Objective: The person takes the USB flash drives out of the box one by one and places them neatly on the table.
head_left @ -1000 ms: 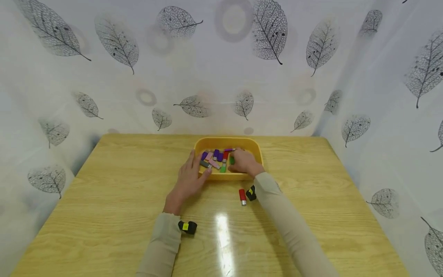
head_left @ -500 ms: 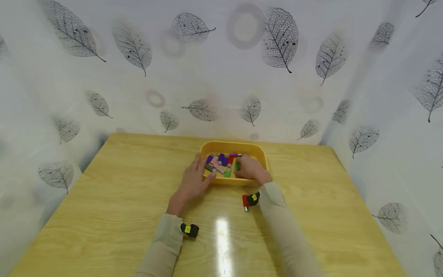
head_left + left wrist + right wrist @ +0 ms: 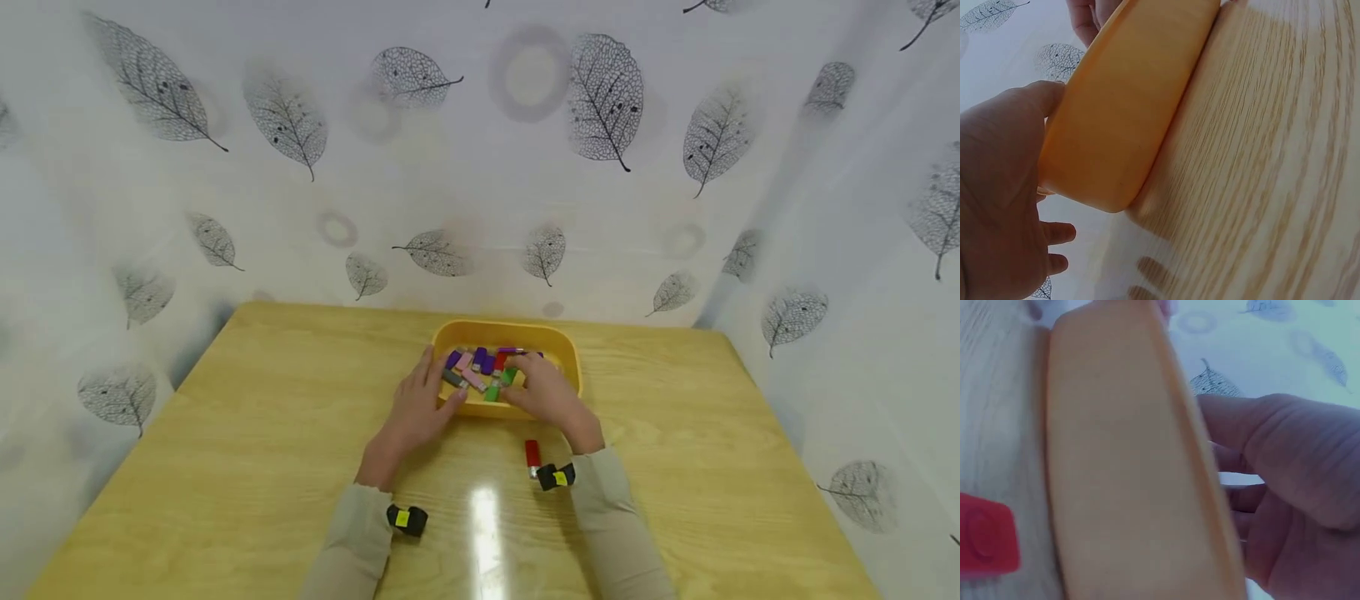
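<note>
A yellow plastic tray stands near the table's far edge with several USB flash drives in it. My left hand holds the tray's left front corner, thumb over the rim and fingers along the side. Inside the tray my right hand pinches a green flash drive between thumb and fingers; the right wrist view hides its fingertips behind the tray wall. Close by lie another green drive, a red drive, a grey drive and a pink drive. Purple drives lie farther back.
A red flash drive with a metal end lies on the wooden table in front of the tray, close to the right wrist camera. A leaf-patterned curtain hangs behind the table.
My right hand has shifted slightly left and up within the tray, bringing the green flash drive toward the other green one. My left hand stays at the tray's corner. The head view has tilted slightly.
</note>
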### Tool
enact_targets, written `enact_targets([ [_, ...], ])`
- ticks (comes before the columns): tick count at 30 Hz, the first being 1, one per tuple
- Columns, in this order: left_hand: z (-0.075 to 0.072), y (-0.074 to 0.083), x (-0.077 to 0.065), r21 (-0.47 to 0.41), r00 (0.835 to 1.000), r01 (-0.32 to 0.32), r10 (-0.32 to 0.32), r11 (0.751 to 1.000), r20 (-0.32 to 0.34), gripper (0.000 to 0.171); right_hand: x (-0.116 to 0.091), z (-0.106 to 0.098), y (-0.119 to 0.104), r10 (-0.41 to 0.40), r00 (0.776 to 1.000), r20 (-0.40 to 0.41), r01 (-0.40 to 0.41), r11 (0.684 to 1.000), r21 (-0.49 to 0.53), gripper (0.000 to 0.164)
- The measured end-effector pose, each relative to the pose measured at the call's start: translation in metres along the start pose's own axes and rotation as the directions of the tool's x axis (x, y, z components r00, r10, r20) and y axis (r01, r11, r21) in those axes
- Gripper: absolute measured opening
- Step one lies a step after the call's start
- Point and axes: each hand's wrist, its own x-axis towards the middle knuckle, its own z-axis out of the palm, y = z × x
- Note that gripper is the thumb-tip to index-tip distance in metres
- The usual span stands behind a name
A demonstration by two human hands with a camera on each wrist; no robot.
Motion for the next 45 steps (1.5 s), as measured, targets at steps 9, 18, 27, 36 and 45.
enact_targets([
  [9,0.009,0.005,0.002,-0.021,1.0,-0.02,0.02,1.0,-0.002,0.073,-0.027,-0.011,-0.012,-0.049,0.998,0.031,0.049,0.999,0.002,0.037],
  [18,0.012,0.003,0.002,-0.039,1.0,0.028,-0.028,0.999,0.002,0.072,-0.032,-0.008,-0.024,-0.112,0.99,0.08,0.12,0.987,-0.107,0.032],
  [27,0.013,0.003,0.005,-0.019,0.999,0.002,-0.003,1.0,-0.034,0.071,-0.046,0.011,-0.026,-0.395,0.919,0.012,0.363,0.83,-0.423,0.033],
  [36,0.008,0.0,0.005,0.021,1.0,-0.008,0.008,1.0,-0.03,0.072,-0.058,0.031,-0.02,-0.5,0.865,0.034,0.465,0.776,-0.426,0.028],
  [45,0.005,0.001,0.003,0.015,0.999,-0.013,0.013,1.0,-0.03,0.072,-0.054,0.037,-0.013,-0.156,0.972,0.177,0.208,0.918,-0.337,0.021],
])
